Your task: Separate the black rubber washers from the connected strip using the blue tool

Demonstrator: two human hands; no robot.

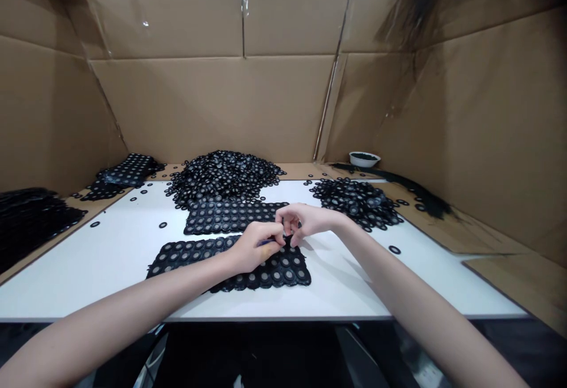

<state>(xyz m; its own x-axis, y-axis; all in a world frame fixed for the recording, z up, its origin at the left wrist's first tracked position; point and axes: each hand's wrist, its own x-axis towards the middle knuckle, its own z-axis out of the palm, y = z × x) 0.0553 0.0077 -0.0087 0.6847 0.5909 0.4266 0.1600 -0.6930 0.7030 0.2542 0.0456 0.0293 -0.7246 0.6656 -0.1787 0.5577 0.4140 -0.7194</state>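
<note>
My left hand [258,247] is closed around a thin, dark-blue stick-like tool [266,241], only part of which shows. Beneath it lies a black moulded sheet [186,252] with rows of round ring shapes. Close beside it, my right hand [307,221] has its fingers pinched together over the sheet's upper right part. What sits between those fingertips is too small to tell. A second black ring sheet [221,217] lies flat just behind, partly covered by my hands.
A big heap of loose black rings [221,175] is at the back; a smaller ring pile [354,199] lies right. Stacked sheets [130,169] and a dark stack [33,222] are left. A white bowl [364,160] stands back right. Cardboard walls [199,104] enclose the white table [106,270].
</note>
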